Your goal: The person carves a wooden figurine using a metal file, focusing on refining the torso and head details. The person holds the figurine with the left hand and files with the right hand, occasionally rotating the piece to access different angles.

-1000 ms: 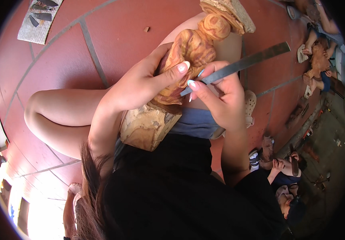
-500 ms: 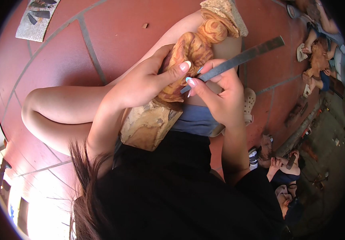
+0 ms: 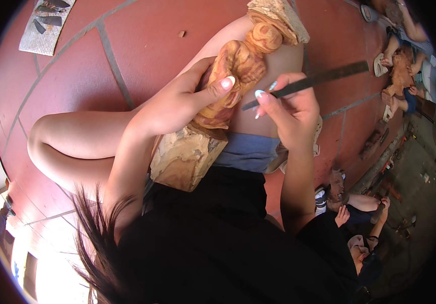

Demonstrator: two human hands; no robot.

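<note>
Orange-brown wooden carved figure [image 3: 243, 63] lies aslant over a bare leg [image 3: 284, 68], its rough pale base [image 3: 187, 159] toward the black shirt [image 3: 223, 238]. The left hand [image 3: 172, 109] wraps its side, thumb laid across the front. The right hand [image 3: 297, 114], forearm rising steeply, pinches a dark flat metal blade [image 3: 329, 78], tip just beside the figure.

Spreads out in large red terracotta tiles [image 3: 66, 76], seamed with grey grout lines [image 3: 112, 63] and curving toward the rim. Dips into soft shadow [image 3: 99, 101] left of centre, then bleaches to white under strong light [image 3: 58, 263] at the lower left. Stops on the right along a grey edging strip [image 3: 364, 180], beside a dim, greyish floor [image 3: 420, 202] littered with small scraps [image 3: 426, 177].
</note>
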